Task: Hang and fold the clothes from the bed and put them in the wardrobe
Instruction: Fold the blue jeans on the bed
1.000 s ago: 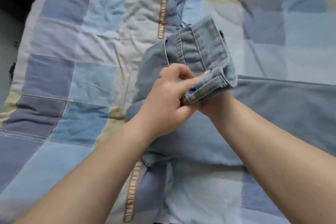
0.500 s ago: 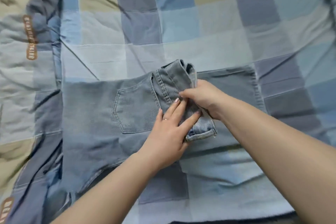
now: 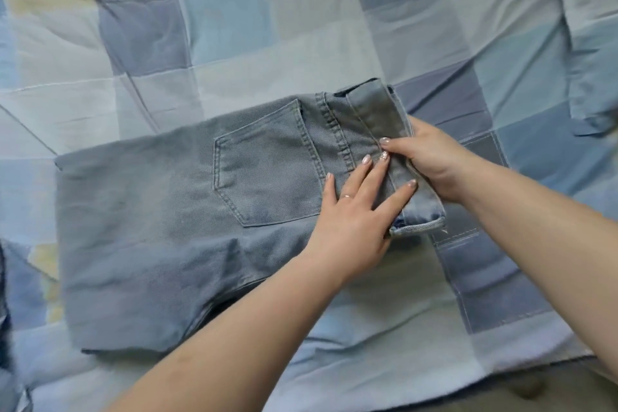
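Two hands meet on my feed at the right end of the jeans (image 3: 160,221), which lie flat across the checked bedspread (image 3: 234,43) with a back pocket (image 3: 267,174) facing up. My left hand (image 3: 354,221) lies palm down on the denim, its fingers (image 3: 363,177) straight and spread, the tips resting on the rolled part of the fabric beside the pocket. It presses rather than grips; I see nothing curled around the cloth on that side. A ring sits on one finger.

My right hand (image 3: 434,160) comes in from the right and wraps the rolled section (image 3: 378,117) of the jeans. Its fingers are curled over the top of the roll and the thumb side is tucked out of sight behind it, so I read this as a hold on the denim. Two of its fingertips touch the left hand's fingertips at the seam.

One hemmed cuff (image 3: 418,226) pokes out of the roll at the near end, just below the left thumb. At the far right edge of the bed lies another pale blue garment (image 3: 592,60), well apart from the jeans.
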### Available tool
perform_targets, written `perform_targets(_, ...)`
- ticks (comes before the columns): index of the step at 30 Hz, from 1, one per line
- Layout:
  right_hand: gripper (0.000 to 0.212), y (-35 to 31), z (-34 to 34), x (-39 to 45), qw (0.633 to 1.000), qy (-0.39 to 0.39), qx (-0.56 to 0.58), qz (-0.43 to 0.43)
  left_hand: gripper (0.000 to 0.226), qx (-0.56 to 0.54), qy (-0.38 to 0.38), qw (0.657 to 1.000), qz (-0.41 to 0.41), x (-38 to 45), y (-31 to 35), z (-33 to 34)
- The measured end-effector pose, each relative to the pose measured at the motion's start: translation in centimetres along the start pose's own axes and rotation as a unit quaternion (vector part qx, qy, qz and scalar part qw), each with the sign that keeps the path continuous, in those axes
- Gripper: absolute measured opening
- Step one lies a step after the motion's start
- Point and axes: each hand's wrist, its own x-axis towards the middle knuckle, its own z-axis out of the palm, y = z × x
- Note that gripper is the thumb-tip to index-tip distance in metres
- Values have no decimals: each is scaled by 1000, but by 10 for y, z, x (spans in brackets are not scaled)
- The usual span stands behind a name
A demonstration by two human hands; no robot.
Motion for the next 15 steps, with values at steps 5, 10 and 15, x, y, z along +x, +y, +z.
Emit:
perform_targets(5,26,40,-16,30,977,117,-173,43,79,-28,-132,991,-12,17,-20,24)
perform_targets(10,40,57,-4,51,927,160,-334,66,75,59,78,994,-42,39,-77,8)
perform_targets(15,36,71,-7,68,894,163,-415,55,120,133,-158,976,-72,94,-120,-11)
